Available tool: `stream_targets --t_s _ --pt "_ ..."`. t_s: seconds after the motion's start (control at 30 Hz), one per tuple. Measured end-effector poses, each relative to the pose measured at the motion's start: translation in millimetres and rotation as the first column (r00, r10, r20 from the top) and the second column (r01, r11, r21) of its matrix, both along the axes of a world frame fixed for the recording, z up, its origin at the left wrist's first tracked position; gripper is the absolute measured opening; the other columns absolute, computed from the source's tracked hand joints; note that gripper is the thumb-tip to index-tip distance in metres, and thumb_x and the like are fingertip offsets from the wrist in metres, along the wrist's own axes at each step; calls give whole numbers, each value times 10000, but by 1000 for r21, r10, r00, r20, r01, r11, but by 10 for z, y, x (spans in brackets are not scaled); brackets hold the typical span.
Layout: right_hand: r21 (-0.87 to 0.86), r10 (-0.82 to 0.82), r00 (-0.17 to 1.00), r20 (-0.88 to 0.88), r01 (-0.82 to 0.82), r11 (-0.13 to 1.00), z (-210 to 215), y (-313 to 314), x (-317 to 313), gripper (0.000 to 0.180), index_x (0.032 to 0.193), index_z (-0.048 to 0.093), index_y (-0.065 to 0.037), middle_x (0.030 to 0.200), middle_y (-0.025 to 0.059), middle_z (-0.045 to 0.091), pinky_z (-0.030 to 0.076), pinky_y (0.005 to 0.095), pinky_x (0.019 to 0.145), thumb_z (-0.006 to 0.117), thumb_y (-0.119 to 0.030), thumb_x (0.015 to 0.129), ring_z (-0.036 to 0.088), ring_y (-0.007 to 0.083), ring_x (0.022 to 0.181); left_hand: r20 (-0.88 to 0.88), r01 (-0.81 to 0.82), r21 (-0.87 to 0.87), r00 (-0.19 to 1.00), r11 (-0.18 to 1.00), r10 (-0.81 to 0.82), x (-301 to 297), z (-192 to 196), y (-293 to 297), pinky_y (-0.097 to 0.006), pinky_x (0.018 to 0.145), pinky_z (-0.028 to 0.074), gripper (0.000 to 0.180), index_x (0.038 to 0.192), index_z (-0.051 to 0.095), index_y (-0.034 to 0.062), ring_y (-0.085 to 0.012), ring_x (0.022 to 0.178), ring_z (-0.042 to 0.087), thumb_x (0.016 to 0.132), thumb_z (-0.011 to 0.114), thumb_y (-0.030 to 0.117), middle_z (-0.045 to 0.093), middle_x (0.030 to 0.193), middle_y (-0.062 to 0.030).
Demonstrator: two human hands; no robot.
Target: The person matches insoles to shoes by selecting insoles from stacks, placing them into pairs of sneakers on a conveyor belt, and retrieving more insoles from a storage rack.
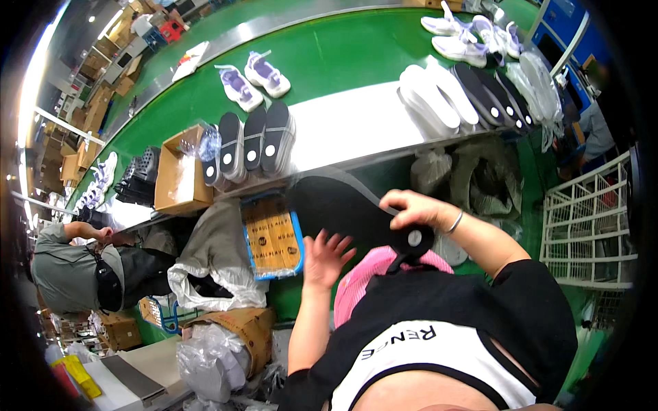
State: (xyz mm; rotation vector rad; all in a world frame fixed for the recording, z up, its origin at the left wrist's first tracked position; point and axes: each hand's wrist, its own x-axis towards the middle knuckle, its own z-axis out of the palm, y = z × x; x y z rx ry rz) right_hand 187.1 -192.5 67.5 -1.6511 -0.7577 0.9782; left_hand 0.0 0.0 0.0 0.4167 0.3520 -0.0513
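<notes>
- Holding the black insole (339, 209) near the end with the white dot (415, 238), the right hand (426, 211) has its thumb and fingers closed over the edge.
- The insole hangs between the bench (349, 130) and the person's body, its broad end pointing away from that grip. With the hold all at one end, the far end could sag or twist, and a loosened thumb could let the piece drop.
- The left hand (323, 260) has its fingers spread wide and grips nothing. It lies just beside the insole's lower edge; whether the fingertips touch cannot be told. If they are apart, that side probably lacks support.
- A dropped insole could land on the cardboard in the blue crate (299, 243), or on the green floor, and pick up dirt.
- The dark stack (255, 137) and the white insoles (439, 96) stand on the bench, reaching near its front edge. A careless swing of the insole or a forearm could topple them.
- A grey rim shows along the insole's upper side; whether it is a second layer cannot be told. If so, uneven pressure could make the layers slide apart.
</notes>
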Motion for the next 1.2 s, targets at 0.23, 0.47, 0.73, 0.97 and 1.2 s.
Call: stream_targets --t_s 0.23,0.47,0.73,0.97,1.2 --pt "5 -310 893 325 326 945 2 172 -130 424 947 536 -73 1005 166 383 300 328 897 643 -229 568 384 285 989 -16 49 245 999 968 -46 960 346 -232 -378 807 366 558 1201 262 187 -174 1032 411 760 556 363 406 1136 -17" --pt "213 -486 863 136 454 865 -79 170 615 248 909 568 -44 921 100 466 304 309 872 520 -236 758 411 213 945 -15 -138 135 990 981 141 1783 426 -148 -357 887 350 419 1173 351 136 -195 1037 426 797 531 174 446 1124 -31" --pt "127 -455 645 614 488 864 -114 374 1736 376 1022 499 -132 966 257 414 405 379 753 472 2 672 487 361 832 72 -142 961 956 236 285 2656 603 483 -321 875 340 580 1173 273 -8 -212 1008 434 720 612 119 420 1108 -148" --pt "-236 63 439 896 352 906 -689 776 2094 673 1258 258 -111 1232 234 289 454 353 551 485 -18 632 492 273 838 -200 433 599 896 -674 397 3073 -73 479 -430 669 416 546 1133 341 39 -350 789 519 696 591 250 517 895 -175" --pt "-33 -471 869 152 481 876 -552 783 2418 622 1230 235 16 1141 167 410 398 306 817 485 -55 664 465 261 990 -207 -24 683 952 730 225 3402 81 785 -307 712 468 416 1062 387 16 -205 828 545 740 605 164 523 951 -107"
